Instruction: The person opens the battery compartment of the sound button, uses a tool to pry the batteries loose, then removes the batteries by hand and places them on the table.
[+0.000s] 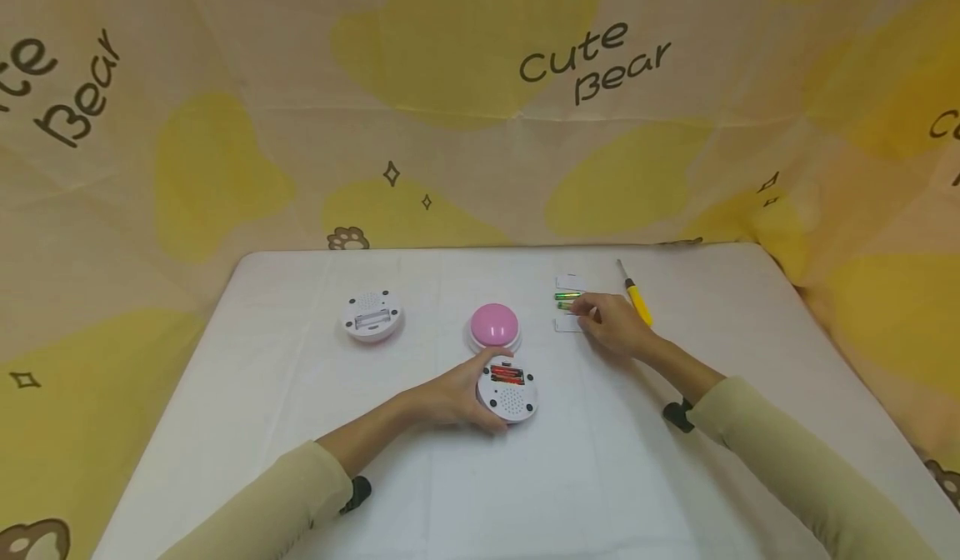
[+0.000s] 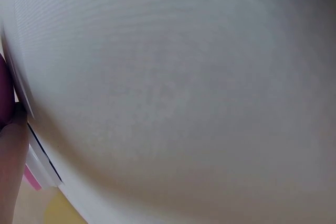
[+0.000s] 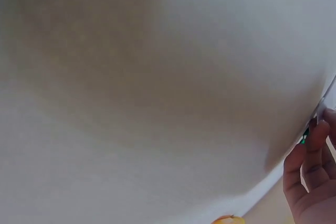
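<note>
My left hand [image 1: 453, 397] grips a round white push-button device [image 1: 512, 402] by its sides, underside up. Two red batteries [image 1: 507, 374] lie in its uncovered compartment, beside speaker holes. The left wrist view catches only part of the hand [image 2: 11, 156] and the dark pink dome [image 2: 5, 93] at the edge. Over at the right, my right hand [image 1: 617, 324] is at a small white battery cover [image 1: 567, 324]. A white edge [image 3: 321, 109] shows between the fingers in the right wrist view. Green batteries [image 1: 567, 297] lie just beyond the fingertips, partly covered by the hand.
A pink-domed button [image 1: 494, 327] stands upright behind the held device. Farther left, another white device [image 1: 372, 317] lies underside up, its battery compartment bare. A second white cover [image 1: 571, 282] lies behind the green batteries. A yellow-handled screwdriver [image 1: 638, 302] rests beyond the right hand.
</note>
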`<state>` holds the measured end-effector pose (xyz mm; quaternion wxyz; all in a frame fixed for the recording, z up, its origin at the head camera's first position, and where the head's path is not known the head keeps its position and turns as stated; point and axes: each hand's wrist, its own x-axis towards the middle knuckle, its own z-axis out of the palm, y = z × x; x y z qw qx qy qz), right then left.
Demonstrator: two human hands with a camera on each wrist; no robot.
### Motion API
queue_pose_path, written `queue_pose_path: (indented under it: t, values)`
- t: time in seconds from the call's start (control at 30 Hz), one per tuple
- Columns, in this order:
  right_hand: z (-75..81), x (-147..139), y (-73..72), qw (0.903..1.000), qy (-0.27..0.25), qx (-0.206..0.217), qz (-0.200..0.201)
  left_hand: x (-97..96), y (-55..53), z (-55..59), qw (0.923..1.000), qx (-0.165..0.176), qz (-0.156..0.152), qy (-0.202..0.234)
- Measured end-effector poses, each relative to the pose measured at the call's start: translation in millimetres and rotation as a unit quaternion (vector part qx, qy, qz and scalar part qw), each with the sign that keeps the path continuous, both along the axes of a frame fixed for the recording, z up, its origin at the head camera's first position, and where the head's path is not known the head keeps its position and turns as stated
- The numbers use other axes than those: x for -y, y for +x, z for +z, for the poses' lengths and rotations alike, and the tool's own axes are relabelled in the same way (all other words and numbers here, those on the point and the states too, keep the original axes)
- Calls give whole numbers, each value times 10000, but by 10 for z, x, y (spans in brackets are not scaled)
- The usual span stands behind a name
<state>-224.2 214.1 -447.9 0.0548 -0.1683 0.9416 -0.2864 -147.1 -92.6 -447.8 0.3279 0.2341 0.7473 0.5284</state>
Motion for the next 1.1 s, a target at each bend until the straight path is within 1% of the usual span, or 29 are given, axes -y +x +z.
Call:
queue_pose_path:
  t: [0.2, 0.47, 0.57, 0.67, 0.73, 0.87, 0.93, 1.0, 1.1]
  values:
    - [-21, -7, 8, 9998, 78, -186, 41, -2, 5, 4, 10000, 30, 10, 22]
    - [-23, -40, 7, 9997, -46, -220, 81, -4, 10, 6, 10000, 53, 47, 32]
    - [-2, -61, 17, 9997, -2, -257, 41, -3, 11, 9, 10000, 58, 42, 37]
    - [34, -96, 26, 9991, 115, -376, -128, -2, 11, 10, 10000, 48, 29, 26]
    - [61, -132, 27, 9972, 241, -596, -378, -4, 8, 5, 10000, 50, 22, 11]
    - [99, -224, -2, 9879, 504, -1182, -872, -3, 5, -2, 10000, 27, 19, 3]
    - [108, -269, -19, 9829, 687, -1321, -1085, -3, 5, -3, 10000, 3, 14, 2]
    - [100, -313, -36, 9801, 870, -1283, -1238, -2, 3, -6, 10000, -9, 12, 5]
    - [81, -368, -45, 9790, 1087, -1017, -1395, -2, 5, -2, 10000, -14, 17, -27]
